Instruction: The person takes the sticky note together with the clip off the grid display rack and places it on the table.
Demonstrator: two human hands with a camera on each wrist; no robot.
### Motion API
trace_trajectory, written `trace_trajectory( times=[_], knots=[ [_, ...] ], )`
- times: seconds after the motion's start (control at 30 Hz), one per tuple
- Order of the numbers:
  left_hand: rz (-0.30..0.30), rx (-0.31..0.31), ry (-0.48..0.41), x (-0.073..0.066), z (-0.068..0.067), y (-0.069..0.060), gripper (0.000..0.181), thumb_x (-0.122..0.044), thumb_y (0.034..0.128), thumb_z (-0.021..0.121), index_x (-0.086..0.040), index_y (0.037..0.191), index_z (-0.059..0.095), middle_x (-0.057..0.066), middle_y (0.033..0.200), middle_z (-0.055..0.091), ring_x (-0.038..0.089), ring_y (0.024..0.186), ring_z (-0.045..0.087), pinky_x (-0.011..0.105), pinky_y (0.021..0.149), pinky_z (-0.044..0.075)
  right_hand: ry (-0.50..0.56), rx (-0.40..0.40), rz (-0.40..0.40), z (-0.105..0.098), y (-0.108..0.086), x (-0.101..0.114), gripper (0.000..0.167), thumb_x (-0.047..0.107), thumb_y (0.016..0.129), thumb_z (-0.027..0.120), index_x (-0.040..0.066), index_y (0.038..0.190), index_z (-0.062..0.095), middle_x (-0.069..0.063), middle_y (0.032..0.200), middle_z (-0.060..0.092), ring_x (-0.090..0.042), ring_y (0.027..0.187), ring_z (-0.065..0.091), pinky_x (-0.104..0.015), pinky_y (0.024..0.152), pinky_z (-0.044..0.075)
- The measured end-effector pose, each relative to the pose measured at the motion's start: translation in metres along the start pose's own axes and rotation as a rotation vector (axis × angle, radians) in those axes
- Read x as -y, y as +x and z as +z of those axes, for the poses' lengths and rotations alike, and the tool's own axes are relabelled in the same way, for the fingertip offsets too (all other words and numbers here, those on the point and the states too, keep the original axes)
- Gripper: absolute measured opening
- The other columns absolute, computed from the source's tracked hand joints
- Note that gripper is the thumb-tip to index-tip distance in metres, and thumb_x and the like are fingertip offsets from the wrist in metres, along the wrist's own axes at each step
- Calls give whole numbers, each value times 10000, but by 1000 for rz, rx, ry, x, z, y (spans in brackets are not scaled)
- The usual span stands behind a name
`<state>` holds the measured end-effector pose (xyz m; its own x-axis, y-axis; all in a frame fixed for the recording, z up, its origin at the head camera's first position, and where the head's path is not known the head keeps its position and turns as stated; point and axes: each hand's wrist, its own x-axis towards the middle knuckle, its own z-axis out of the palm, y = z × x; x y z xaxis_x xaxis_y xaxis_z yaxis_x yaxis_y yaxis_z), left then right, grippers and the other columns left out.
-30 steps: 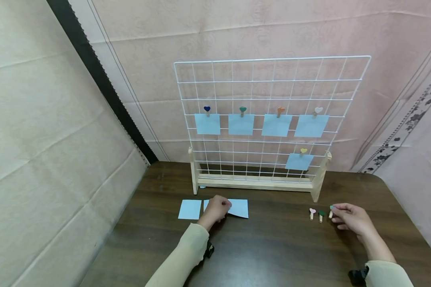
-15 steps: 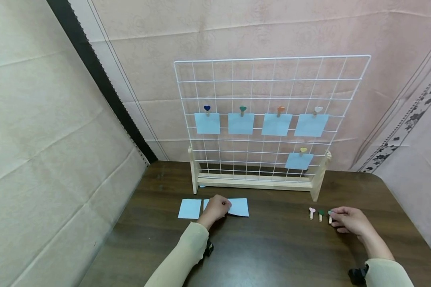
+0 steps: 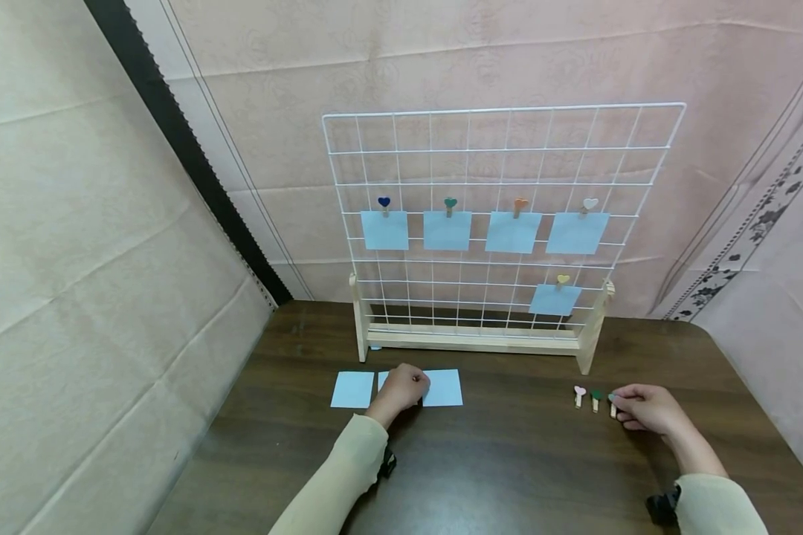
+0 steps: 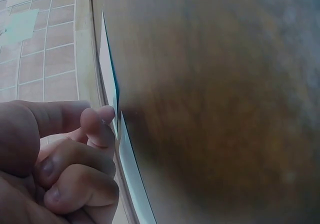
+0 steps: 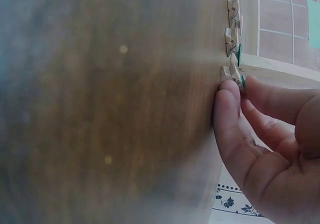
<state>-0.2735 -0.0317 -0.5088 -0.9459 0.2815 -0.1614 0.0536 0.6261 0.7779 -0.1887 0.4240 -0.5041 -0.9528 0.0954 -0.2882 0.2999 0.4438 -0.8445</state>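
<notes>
In the head view, my left hand (image 3: pixel 404 387) has its thumb and forefinger pinched at the left edge of a light-blue paper card (image 3: pixel 444 388) on the table. That card lies flat, and a second card is mostly hidden under the hand. Another blue card (image 3: pixel 352 390) lies to the left. At the right, my right hand (image 3: pixel 647 409) pinches a small wooden clothespin (image 3: pixel 613 409) with a teal heart, low at the tabletop. Beside it stand a green-heart clothespin (image 3: pixel 595 402) and a pink-heart clothespin (image 3: pixel 579 397), also seen in the right wrist view.
A white wire grid (image 3: pixel 502 183) in a pale wooden stand (image 3: pixel 475 341) rises behind the hands. Several blue cards hang on it from heart clothespins, one of them a lower card (image 3: pixel 555 300) with a yellow heart. Fabric walls (image 3: pixel 140 260) surround the brown table (image 3: pixel 482 461).
The right-hand card's raised lower edge has settled flat under my left hand. My right hand has shifted slightly left and down with the teal-heart clothespin, closer to the green-heart one.
</notes>
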Motion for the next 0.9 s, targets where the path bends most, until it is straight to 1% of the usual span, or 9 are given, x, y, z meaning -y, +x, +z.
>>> trace_trajectory(
  times=[0.17, 0.2, 0.27, 0.33, 0.4, 0.57, 0.67, 0.77, 0.9],
  knots=[
    [-10, 4, -8, 0, 0, 0, 412, -145, 1048, 529, -85, 653, 626, -11, 556, 490, 152, 497, 444, 322, 540, 424, 1, 3, 1, 0, 2, 0, 295, 0, 1063, 555, -247, 1224, 552, -41, 864, 684, -140, 765, 667, -314, 684, 620],
    [-13, 4, -7, 1, 0, 0, 416, -152, 1052, 531, -84, 653, 627, -11, 555, 493, 151, 494, 444, 321, 536, 423, -5, 8, -2, 1, 2, 0, 298, 1, 1063, 556, -247, 1227, 549, -44, 866, 683, -144, 764, 667, -317, 683, 619],
    [-21, 1, -9, 1, 0, 0, 406, -169, 1062, 540, -52, 701, 686, -8, 571, 519, 150, 500, 457, 320, 540, 430, -17, 10, 3, 1, 3, 0, 309, 11, 1063, 560, -239, 1244, 548, -42, 875, 686, -147, 763, 667, -321, 678, 617],
    [-25, -4, -13, 1, 1, 0, 405, -182, 1068, 551, -54, 715, 705, -8, 588, 536, 149, 507, 463, 320, 539, 433, -33, 14, -1, 2, 5, 1, 318, 19, 1062, 564, -233, 1255, 545, -42, 883, 688, -155, 762, 665, -329, 671, 616],
    [-25, -3, -16, 1, 1, -1, 427, -189, 1072, 556, -76, 674, 659, -10, 585, 527, 149, 504, 453, 322, 535, 429, -43, 13, 0, 2, 6, 2, 323, 23, 1060, 567, -228, 1263, 541, -37, 883, 685, -160, 758, 663, -334, 662, 615],
    [-17, 3, -20, 0, 2, -3, 500, -193, 1078, 561, -179, 589, 463, -29, 543, 435, 144, 486, 386, 320, 534, 398, -32, 6, 15, 2, 8, 3, 362, 33, 1072, 538, -233, 1311, 481, -31, 895, 690, -171, 748, 668, -353, 652, 618],
    [-16, 6, -19, -1, 2, -3, 519, -196, 1080, 563, -192, 579, 429, -38, 532, 407, 139, 482, 361, 314, 533, 382, -39, 0, 19, 2, 7, 4, 392, 75, 1086, 526, -225, 1329, 458, -79, 939, 683, -188, 757, 666, -372, 652, 616],
    [-3, 9, -13, -3, 2, -3, 506, -185, 1077, 568, -170, 585, 449, -30, 533, 412, 140, 483, 360, 313, 530, 374, -77, -17, 24, 2, 6, 6, 419, 130, 1096, 520, -202, 1346, 466, -145, 994, 662, -203, 780, 643, -383, 651, 608],
    [10, 2, 7, -3, 2, -2, 442, -181, 1076, 574, -81, 647, 602, -16, 569, 475, 145, 507, 404, 317, 545, 390, -127, -29, 6, 3, 4, 10, 457, 199, 1108, 517, -174, 1369, 481, -177, 1037, 659, -212, 806, 620, -386, 649, 600]
  ],
)
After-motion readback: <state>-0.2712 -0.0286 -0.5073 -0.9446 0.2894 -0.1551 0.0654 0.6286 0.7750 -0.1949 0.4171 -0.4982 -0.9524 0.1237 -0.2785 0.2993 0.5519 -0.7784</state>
